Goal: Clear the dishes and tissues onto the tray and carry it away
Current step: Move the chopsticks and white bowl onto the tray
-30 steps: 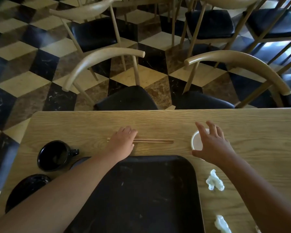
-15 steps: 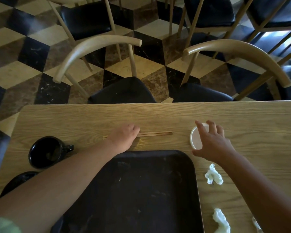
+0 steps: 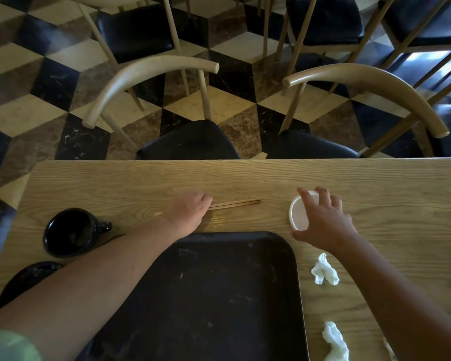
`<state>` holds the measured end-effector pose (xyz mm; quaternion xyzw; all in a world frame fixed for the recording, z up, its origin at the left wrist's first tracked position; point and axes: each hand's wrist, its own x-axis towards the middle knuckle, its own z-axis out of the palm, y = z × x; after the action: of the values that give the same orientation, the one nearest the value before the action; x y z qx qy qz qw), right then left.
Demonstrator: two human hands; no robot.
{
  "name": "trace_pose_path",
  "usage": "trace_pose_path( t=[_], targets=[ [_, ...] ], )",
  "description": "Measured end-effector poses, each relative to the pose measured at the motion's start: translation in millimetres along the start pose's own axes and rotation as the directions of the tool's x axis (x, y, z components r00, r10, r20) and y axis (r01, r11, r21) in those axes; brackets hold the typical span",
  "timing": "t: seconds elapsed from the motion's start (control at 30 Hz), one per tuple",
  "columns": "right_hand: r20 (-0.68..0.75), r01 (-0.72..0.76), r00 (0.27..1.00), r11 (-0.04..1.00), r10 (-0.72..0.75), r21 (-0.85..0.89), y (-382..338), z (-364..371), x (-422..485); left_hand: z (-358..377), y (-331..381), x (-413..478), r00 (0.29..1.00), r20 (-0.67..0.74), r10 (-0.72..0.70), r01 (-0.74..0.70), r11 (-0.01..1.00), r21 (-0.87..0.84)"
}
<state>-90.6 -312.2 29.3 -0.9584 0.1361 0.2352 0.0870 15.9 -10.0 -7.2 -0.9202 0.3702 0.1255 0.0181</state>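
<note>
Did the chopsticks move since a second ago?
Yes. The chopsticks now tilt, their right ends raised away from the tray; earlier they lay parallel to its edge.

The tray (image 3: 219,295) lies bare, open to reach from above. The far strip of the bench (image 3: 245,175) is clear wood. On the left, a black mug (image 3: 71,231) and dark dish (image 3: 24,280) crowd the edge; on the right, two tissues (image 3: 324,270) lie beside the tray.
</note>
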Motion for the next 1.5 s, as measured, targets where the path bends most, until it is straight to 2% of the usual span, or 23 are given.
trace_pose_path(
  t=[0.17,0.33,0.67,0.83,1.3,1.5],
  targets=[
    [-0.001,0.000,1.000,1.000,0.000,0.013,-3,-4,-3,-7,5,-1,0.999,-0.001,-0.039,0.039,0.999,-0.037],
    [-0.012,-0.010,1.000,0.998,0.011,0.058,-8,-14,-19,-36,19,-6,0.996,-0.078,-0.040,0.035,0.997,-0.064],
    [-0.084,0.053,0.995,0.996,-0.047,0.075,-19,-39,-89,-59,41,-76,0.976,-0.194,-0.097,0.094,0.995,-0.022],
    [-0.073,0.060,0.996,0.991,-0.051,0.118,-25,-25,-122,-42,46,-106,0.987,-0.148,-0.057,0.060,0.998,0.015],
    [0.014,-0.068,0.998,0.988,0.067,0.136,-77,29,-178,18,28,-148,0.993,0.110,0.034,-0.026,0.997,-0.068],
    [0.041,-0.099,0.995,0.983,0.093,0.157,-88,42,-190,35,22,-152,0.996,0.090,0.009,-0.007,1.000,-0.020]
  ],
)
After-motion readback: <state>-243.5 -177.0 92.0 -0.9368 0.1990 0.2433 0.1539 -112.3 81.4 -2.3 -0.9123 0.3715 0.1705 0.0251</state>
